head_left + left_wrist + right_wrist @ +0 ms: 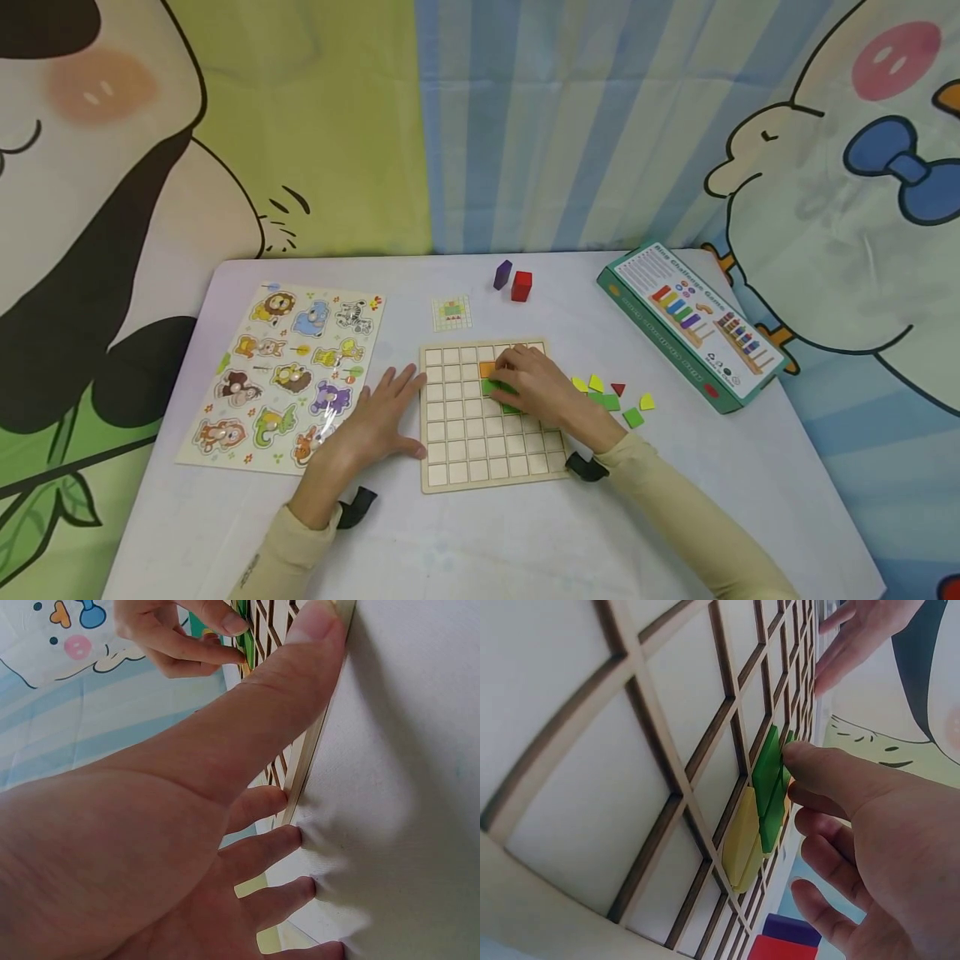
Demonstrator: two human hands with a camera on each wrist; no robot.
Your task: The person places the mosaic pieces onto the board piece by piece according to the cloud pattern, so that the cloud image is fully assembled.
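A wooden grid board [457, 450] lies on the table. My left hand [378, 421] rests at its left edge, fingers spread, with the thumb [319, 630] against the rim. Over the upper middle of the grid, my right hand [543, 387] pinches a green tile between thumb and forefinger, partly hidden by the fingers. Green tiles [765, 769] and yellow tiles [742, 840] sit in cells beside those fingertips. An orange tile [487, 369] fills a cell left of the right hand. Behind the board lies a small pattern card [452, 313].
Right of the board are loose yellow tiles [596, 382], green tiles [633, 417] and a red triangle [618, 388]. A purple block [503, 274] and a red block [522, 287] stand behind. A game box [693, 325] lies right, an animal puzzle sheet [251, 375] left.
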